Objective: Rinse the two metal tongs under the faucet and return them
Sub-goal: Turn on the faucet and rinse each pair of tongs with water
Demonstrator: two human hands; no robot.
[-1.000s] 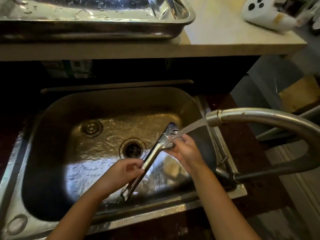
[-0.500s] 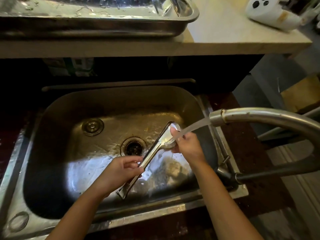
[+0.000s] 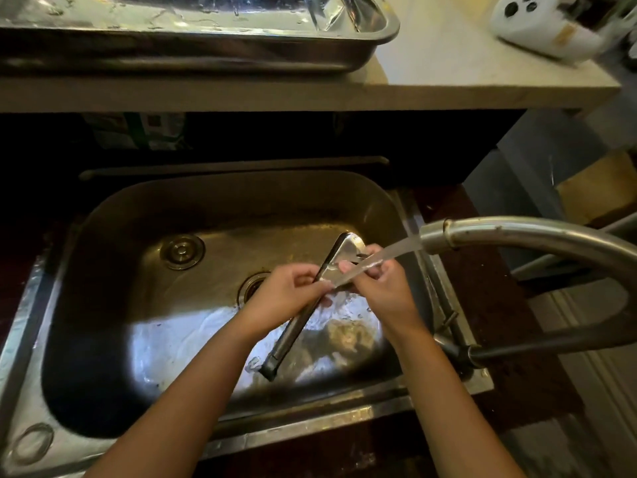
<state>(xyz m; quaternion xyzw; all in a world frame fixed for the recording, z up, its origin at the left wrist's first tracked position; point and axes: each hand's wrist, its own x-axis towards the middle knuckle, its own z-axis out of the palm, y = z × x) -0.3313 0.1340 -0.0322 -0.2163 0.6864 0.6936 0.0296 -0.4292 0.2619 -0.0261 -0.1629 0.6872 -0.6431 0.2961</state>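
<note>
Over the sink (image 3: 103, 391), the left hand (image 3: 286, 298) closed around the tongs (image 3: 303, 315) at mid-length; the right hand (image 3: 386, 291) pinched their head under the water stream (image 3: 396, 251) from the faucet (image 3: 517, 236). Beyond, a metal tray (image 3: 206, 60) sat on the counter (image 3: 448, 74).

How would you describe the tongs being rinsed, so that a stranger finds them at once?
Look into the steel sink, right of the drain, where the faucet pours water. Both hands, left hand and right hand, hold long metal tongs slanting there. Unlike the utensil in the tray above, these are under running water.
</note>
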